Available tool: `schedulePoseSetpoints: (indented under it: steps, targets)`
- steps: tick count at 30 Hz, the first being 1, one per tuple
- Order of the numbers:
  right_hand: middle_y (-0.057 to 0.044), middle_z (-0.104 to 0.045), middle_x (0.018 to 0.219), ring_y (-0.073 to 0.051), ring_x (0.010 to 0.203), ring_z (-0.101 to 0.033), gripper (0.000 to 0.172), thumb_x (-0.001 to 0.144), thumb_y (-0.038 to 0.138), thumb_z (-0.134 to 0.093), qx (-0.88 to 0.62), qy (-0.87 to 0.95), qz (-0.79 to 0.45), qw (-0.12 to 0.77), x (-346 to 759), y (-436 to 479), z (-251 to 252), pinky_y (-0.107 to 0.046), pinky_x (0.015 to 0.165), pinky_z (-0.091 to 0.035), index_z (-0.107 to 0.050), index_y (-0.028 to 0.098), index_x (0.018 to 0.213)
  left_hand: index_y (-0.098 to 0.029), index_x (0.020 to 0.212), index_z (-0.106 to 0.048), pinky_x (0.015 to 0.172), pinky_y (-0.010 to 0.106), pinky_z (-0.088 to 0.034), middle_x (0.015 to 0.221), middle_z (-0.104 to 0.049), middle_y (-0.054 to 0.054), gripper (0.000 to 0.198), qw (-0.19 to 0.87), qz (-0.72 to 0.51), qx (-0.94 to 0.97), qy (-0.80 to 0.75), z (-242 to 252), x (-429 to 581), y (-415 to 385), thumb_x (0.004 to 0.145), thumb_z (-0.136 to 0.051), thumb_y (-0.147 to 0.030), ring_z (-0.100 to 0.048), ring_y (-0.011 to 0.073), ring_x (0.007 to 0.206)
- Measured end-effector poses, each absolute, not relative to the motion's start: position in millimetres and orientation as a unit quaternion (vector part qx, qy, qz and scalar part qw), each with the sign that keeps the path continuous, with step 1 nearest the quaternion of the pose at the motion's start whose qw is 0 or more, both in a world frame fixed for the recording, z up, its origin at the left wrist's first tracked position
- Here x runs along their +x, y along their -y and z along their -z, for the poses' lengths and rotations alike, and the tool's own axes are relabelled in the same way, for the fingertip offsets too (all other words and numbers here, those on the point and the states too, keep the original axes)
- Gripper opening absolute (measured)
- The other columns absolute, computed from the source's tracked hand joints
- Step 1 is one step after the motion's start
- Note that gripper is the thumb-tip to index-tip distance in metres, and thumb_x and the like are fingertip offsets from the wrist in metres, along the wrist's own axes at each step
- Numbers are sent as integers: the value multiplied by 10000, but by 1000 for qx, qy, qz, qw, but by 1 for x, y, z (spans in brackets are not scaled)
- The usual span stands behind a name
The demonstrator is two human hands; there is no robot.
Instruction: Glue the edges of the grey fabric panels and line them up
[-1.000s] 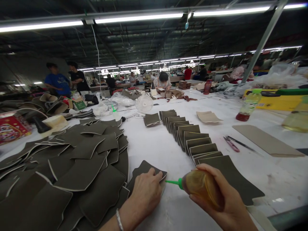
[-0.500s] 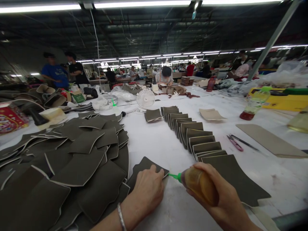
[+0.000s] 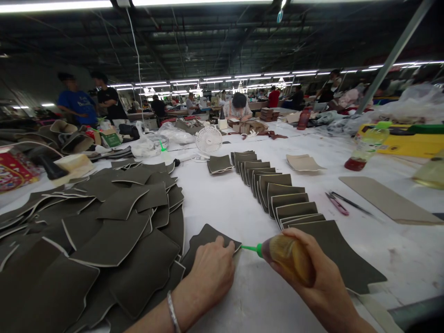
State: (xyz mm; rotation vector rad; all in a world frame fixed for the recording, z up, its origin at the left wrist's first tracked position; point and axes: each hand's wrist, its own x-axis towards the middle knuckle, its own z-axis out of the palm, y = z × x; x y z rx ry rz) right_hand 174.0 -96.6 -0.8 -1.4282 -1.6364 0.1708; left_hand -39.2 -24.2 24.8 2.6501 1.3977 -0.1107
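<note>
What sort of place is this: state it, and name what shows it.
Most likely a factory workshop, perhaps for leather-like goods: a heap of dark cut pieces on a white table, rows of tube lights overhead, and a person bent over farther back.

2 hands (image 3: 214, 266) (image 3: 322, 273), 1 held btl (image 3: 289, 259), 1 wht fan (image 3: 208, 140).

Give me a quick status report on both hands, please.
Left hand resting on dark panel; right hand wrapped around bottle; green nozzle at panel's corner, contact unclear; nothing visible between them.
</note>
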Motion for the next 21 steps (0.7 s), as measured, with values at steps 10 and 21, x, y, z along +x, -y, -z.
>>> schedulePoseSetpoints:
  steps: [10,21]
  targets:
    - [-6,-550,1119,-190,958,-570,393,864,396,-648,-608,617,-118,486,167,99,-6,-267,874,-432,-472,267,1191,-262,1258,-529,725,362,-503,983,-578,67,394,113,32,878,-464,-21,-46,28,917,-332,-239,-633,240,836]
    - [-4,-612,1012,-203,846,-606,430,827,428,-659,-617,575,-197,500,164,103,-8,-271,755,-471,-486,251,1178,-272,1360,-478,732,351,-495,1008,-600,73,469,128,45,883,-450,-23,-50,24,922,-315,-244,-645,242,828]
